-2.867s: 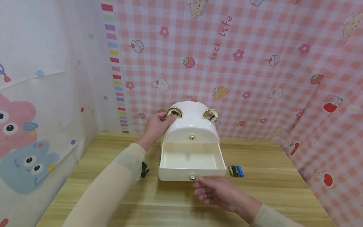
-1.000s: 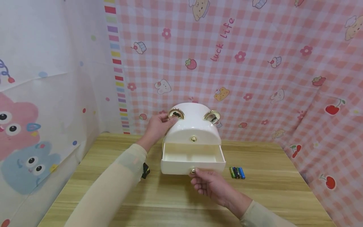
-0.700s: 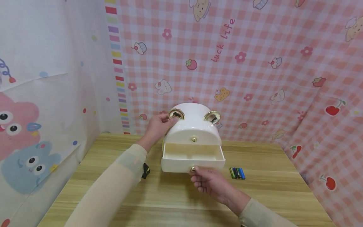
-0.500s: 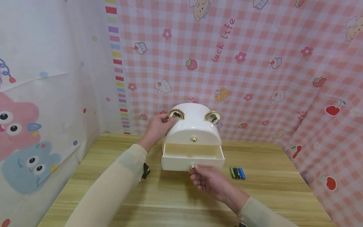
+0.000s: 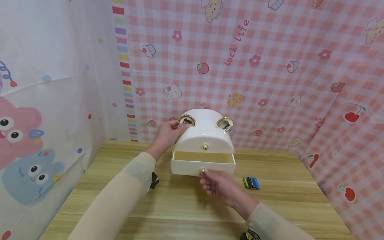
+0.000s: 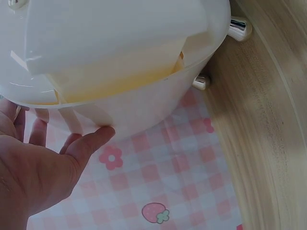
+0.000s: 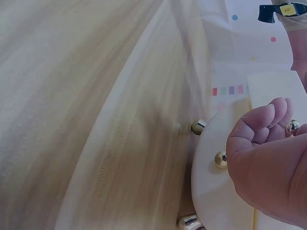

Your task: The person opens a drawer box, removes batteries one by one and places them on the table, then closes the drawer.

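A glossy white drawer box (image 5: 204, 128) stands on the table with two gold rings on top. One drawer (image 5: 202, 166) is partly out, and the part of its inside that shows is bare. My right hand (image 5: 220, 188) pinches the gold knob (image 5: 202, 171) of that drawer, fingers curled below it. In the right wrist view another knob (image 7: 220, 159) sits on a lower front panel, near gold feet (image 7: 189, 222). My left hand (image 5: 166, 135) grips the left gold ring (image 5: 186, 120) by thumb and finger. In the left wrist view its other fingers (image 6: 100, 136) lie against the box's side.
Several small batteries (image 5: 250, 183) lie side by side on the wooden table (image 5: 180, 206), right of the box. Pink checked cloth (image 5: 270, 76) hangs close behind, and white printed cloth (image 5: 54, 100) at left. A small dark device (image 7: 283, 10) is strapped to my left sleeve.
The drawer has slid inward, showing less of its inside. My right hand moved from the drawer's front edge to its knob and went in with it. The left hand stays on the ring.
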